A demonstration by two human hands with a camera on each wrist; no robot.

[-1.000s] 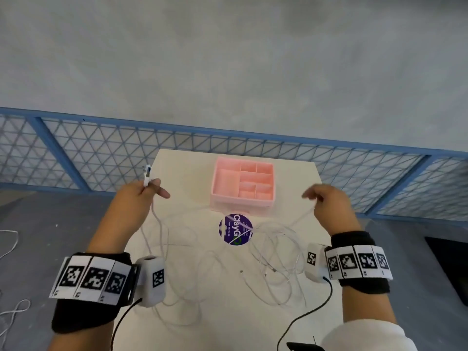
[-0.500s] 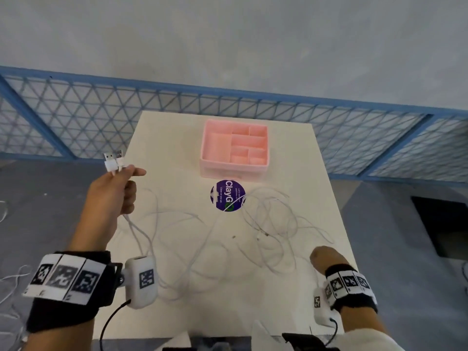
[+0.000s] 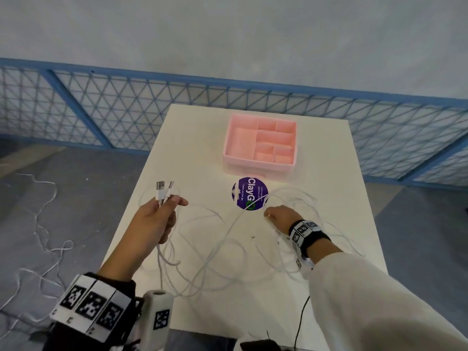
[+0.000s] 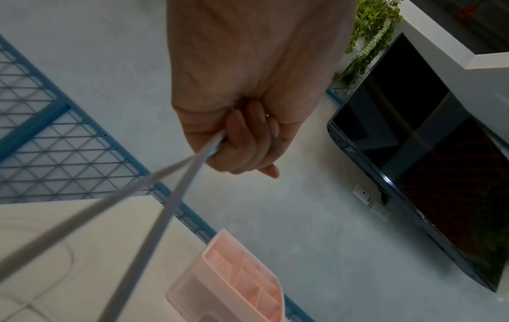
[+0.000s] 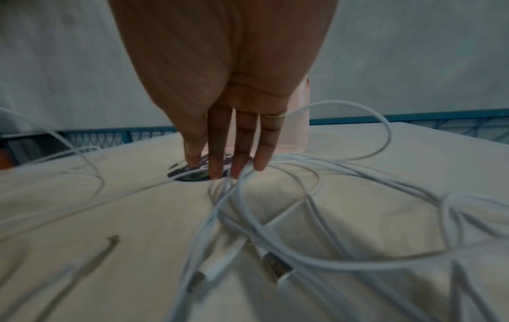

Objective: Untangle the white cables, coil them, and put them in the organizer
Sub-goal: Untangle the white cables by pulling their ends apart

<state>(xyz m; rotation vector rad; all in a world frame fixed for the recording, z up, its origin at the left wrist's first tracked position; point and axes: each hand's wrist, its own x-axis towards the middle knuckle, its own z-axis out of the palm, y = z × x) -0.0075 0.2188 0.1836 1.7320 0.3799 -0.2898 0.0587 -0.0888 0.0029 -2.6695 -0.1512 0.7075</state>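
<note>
Loose white cables (image 3: 298,196) lie tangled across the white table (image 3: 192,148). My left hand (image 3: 172,201) is raised over the table's left side and grips one cable just below its two plugs (image 3: 163,191), which stick up; in the left wrist view my curled fingers (image 4: 242,148) close on two strands (image 4: 176,196). My right hand (image 3: 272,215) reaches down beside the purple sticker, its straight fingers (image 5: 236,165) touching cable loops (image 5: 248,217). Two more plugs (image 5: 275,266) lie under the wrist. The pink organizer (image 3: 258,167) stands at the back with nothing in its compartments.
A round purple sticker (image 3: 249,193) is on the table in front of the organizer. A blue mesh fence (image 3: 126,110) runs behind the table. More white cable (image 3: 43,224) lies on the grey floor at the left. A dark screen (image 4: 427,163) hangs on the wall.
My right hand let go of its strand, dropped to the table's front edge, then reached forward to the tangle by the sticker. My left hand now shows two plugs instead of one.
</note>
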